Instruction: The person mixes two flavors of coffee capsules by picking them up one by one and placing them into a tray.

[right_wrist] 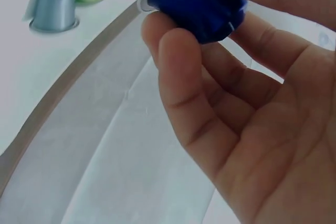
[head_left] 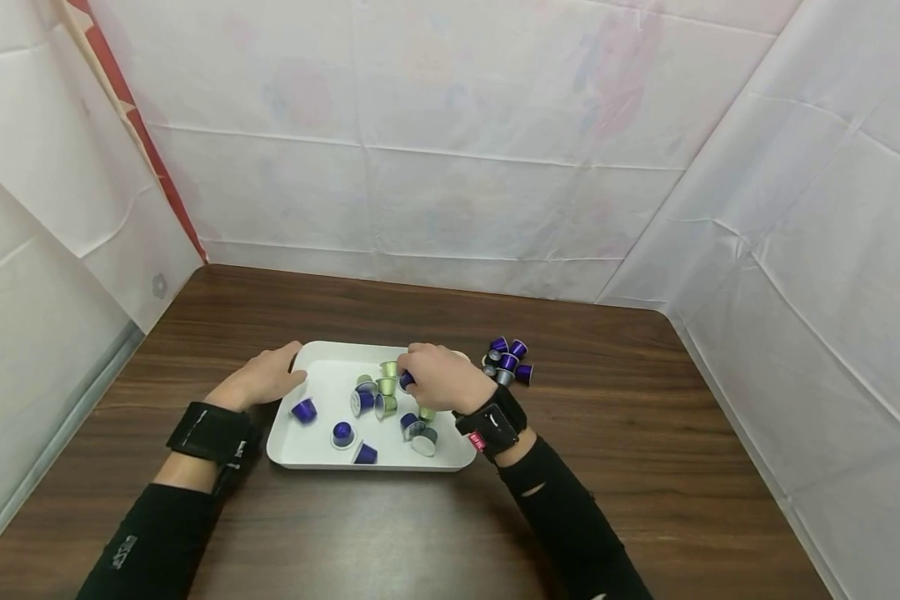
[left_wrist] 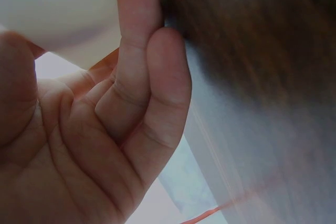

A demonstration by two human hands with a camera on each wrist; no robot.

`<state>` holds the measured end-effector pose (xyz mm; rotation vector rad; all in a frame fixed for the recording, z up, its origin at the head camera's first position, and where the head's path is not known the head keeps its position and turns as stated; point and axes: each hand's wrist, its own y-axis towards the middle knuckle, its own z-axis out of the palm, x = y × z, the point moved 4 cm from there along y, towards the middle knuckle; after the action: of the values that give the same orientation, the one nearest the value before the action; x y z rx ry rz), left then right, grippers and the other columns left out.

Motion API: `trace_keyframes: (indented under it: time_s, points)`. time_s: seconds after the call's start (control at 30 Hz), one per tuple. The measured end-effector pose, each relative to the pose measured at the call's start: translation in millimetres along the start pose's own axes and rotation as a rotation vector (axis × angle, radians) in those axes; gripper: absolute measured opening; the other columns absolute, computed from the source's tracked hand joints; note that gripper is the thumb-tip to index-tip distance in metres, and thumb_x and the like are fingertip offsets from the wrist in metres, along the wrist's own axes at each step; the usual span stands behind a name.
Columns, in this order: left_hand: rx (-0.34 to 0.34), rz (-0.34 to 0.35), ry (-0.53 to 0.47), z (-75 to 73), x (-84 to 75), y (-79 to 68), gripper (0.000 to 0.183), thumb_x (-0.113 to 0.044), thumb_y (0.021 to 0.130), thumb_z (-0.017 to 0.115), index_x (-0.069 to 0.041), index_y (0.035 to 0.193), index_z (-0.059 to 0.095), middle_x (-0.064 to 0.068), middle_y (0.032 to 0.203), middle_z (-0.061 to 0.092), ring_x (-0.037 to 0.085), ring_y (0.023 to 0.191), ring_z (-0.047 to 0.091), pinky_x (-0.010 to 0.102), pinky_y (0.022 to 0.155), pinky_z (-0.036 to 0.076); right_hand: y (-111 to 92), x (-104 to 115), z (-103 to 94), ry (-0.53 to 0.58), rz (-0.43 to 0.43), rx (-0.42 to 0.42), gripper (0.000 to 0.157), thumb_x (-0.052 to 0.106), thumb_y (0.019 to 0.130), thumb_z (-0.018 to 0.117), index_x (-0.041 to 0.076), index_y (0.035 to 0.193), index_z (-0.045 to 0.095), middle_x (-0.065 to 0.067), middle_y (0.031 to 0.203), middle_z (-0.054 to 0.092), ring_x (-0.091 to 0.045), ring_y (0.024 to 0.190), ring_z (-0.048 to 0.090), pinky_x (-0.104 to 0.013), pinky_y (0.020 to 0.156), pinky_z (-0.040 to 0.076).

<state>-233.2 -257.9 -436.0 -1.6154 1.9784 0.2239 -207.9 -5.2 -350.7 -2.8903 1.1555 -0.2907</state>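
Observation:
A white tray point(head_left: 326, 360) lies on the table, with blue-purple, green and grey coffee capsules scattered in it. At the tray's far left corner, my left hand point(head_left: 261, 379) grips the rim; the left wrist view shows the tray's white side point(left_wrist: 79, 3) between thumb and fingers. My right hand point(head_left: 446, 379) pinches a dark blue coffee capsule point(right_wrist: 191, 6) above the tray's right half. Green capsules point(head_left: 386, 386) cluster just left of that hand. Nearer the front lie a purple capsule point(head_left: 342, 434) and a grey capsule point(head_left: 424, 442). The right hand hides part of the tray.
Beyond the tray's right end, several purple and silver capsules point(head_left: 507, 362) are heaped on the brown wooden table point(head_left: 615, 467). White sheeting point(head_left: 420, 208) hangs behind the table and along both sides.

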Motion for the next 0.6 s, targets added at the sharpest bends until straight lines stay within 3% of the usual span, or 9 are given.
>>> trace_keyframes:
  time_s: [0.3, 0.6]
  points:
    - [-0.002, -0.002, -0.001, 0.4, 0.1, -0.7, 0.041, -0.018, 0.096, 0.048, 0.005, 0.129, 0.039, 0.029, 0.118, 0.055, 0.037, 0.099, 0.056, 0.055, 0.081, 0.044, 22, 20, 11.9, -0.013, -0.064, -0.005, 0.012, 0.021, 0.091, 0.064, 0.010, 0.096, 0.065, 0.002, 0.082, 0.052, -0.009, 0.070, 0.047, -0.020, 0.061, 0.038]
    - [-0.001, 0.006, -0.001, 0.1, -0.4, -1.8, 0.043, -0.018, 0.096, 0.048, 0.006, 0.130, 0.038, 0.030, 0.119, 0.054, 0.039, 0.102, 0.056, 0.056, 0.082, 0.044, 43, 42, 21.5, -0.042, -0.099, 0.020, 0.017, 0.026, 0.090, 0.066, 0.012, 0.098, 0.067, 0.006, 0.081, 0.053, -0.006, 0.069, 0.049, -0.017, 0.060, 0.039]
